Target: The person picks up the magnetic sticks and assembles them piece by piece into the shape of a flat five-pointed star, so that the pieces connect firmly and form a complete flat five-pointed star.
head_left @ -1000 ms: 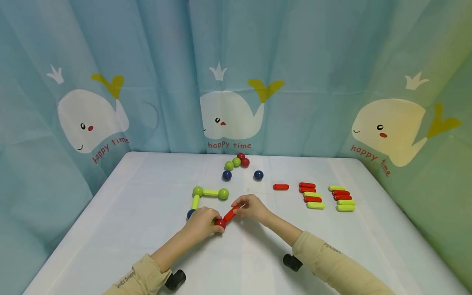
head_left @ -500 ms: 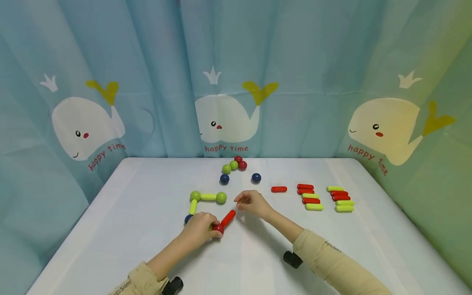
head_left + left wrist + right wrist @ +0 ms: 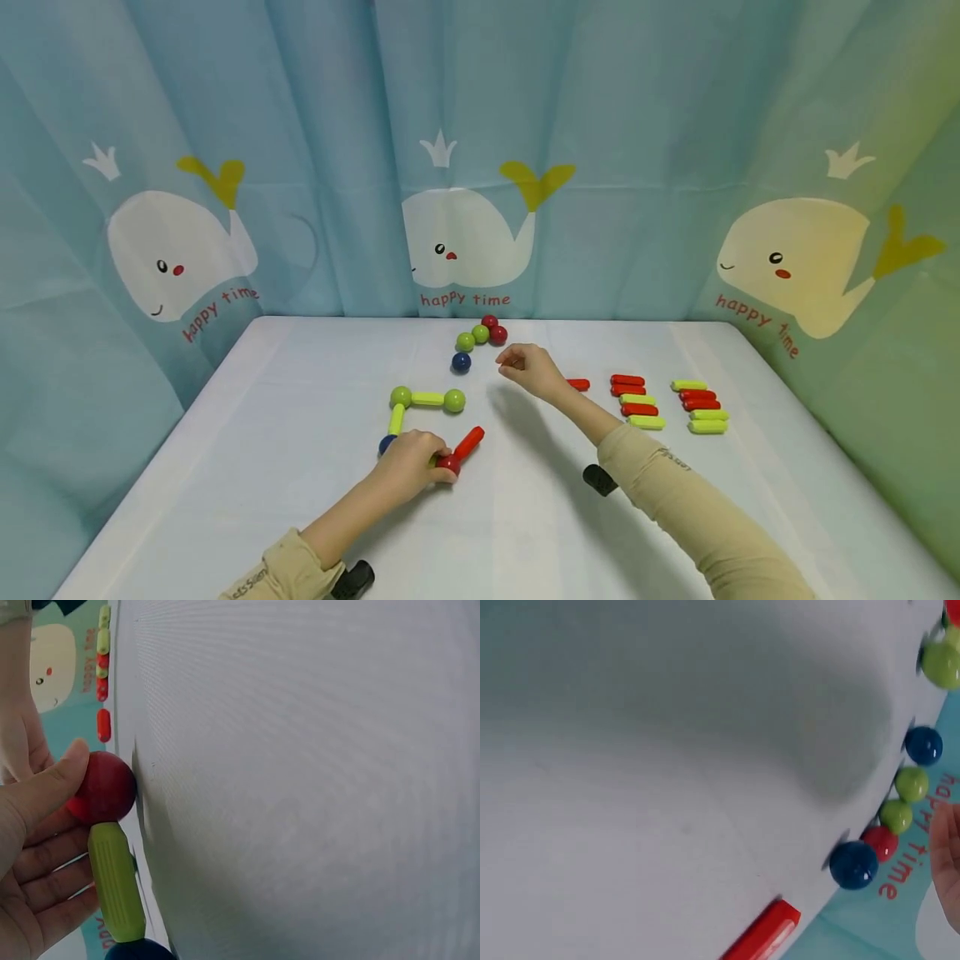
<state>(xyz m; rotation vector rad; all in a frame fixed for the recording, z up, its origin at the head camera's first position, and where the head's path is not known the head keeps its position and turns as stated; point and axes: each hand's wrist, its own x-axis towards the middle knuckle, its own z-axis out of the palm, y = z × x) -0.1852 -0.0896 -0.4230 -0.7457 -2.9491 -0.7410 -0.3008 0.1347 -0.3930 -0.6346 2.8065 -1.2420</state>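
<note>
My left hand (image 3: 408, 465) pinches a red ball (image 3: 112, 787) between thumb and fingers. A lime stick (image 3: 116, 881) links that ball to a blue ball (image 3: 386, 444), partly hidden behind the hand. From the red ball a red stick (image 3: 469, 442) points away to the upper right. Lime balls (image 3: 453, 401) and lime sticks (image 3: 397, 419) form the far side of this joined toy shape. Raised above the table, my right hand (image 3: 531, 371) has loosely bent fingers and holds nothing. A loose blue ball (image 3: 853, 864) shows in the right wrist view; the hand hides it in the head view.
Loose lime and red balls (image 3: 498, 335) and another blue ball (image 3: 461, 362) lie toward the back. A lone red stick (image 3: 578, 384) is partly behind the right hand. Two rows of red and lime sticks (image 3: 646, 422) lie on the right. A curtain (image 3: 337, 208) hangs behind the table.
My right hand has let go of the red stick, which stays joined to the red ball, and moved up and away toward the back. The left hand keeps its grip on the ball.
</note>
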